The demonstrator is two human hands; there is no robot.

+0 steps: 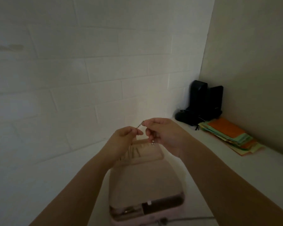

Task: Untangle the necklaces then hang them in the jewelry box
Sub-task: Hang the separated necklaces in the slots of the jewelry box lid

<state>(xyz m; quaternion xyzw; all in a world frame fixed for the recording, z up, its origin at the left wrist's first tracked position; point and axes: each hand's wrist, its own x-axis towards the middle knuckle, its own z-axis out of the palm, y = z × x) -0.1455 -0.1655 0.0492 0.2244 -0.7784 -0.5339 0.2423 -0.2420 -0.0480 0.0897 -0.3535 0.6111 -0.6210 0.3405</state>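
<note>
Both hands are raised above the open pale pink fabric-lined jewelry box (145, 181) on the white counter (235, 168), probably to keep the chain clear of the box while it is worked loose. The left hand (124, 137) pinches one end of a thin beaded metal necklace (140, 125) between thumb and forefinger, and the right hand (160, 131) pinches the other end, its fingers curled tightly around it. The short stretch between them is pulled taut, its long axis rising from lower left to upper right. A small cluster of shiny beads or rings (153, 143) dangles below the right hand; in the dim light it seems to be part of the same necklace. Further back on the counter lie a stack of orange and green paper sheets (229, 136) and a black device (201, 103).
</note>
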